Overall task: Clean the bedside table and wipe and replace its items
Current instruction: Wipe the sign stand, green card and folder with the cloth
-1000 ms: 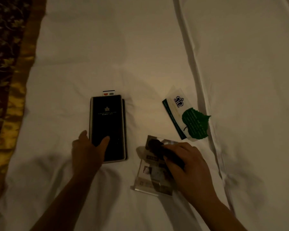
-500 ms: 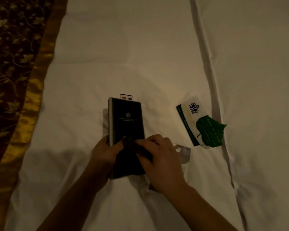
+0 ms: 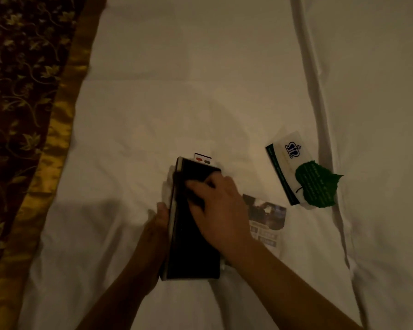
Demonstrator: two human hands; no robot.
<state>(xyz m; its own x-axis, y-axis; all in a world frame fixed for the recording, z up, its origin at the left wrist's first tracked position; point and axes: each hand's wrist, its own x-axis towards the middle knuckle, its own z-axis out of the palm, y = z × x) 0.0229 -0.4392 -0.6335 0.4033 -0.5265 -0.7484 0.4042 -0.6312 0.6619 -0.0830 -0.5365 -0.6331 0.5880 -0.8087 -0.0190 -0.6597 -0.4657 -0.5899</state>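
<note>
So the black folder (image 3: 191, 248) sits bottom-center of the frame on the white sheet (image 3: 177, 91), a small card (image 3: 202, 158) poking out past its top edge. Your left hand (image 3: 159, 225) grips its left edge, fingers curled around it. Your right hand (image 3: 221, 210) has fingers bunched onto a dark cloth (image 3: 196, 184) pressed against the cover. To the right lie a photo card (image 3: 267, 222) and a leaf-shaped card (image 3: 315, 186).
</note>
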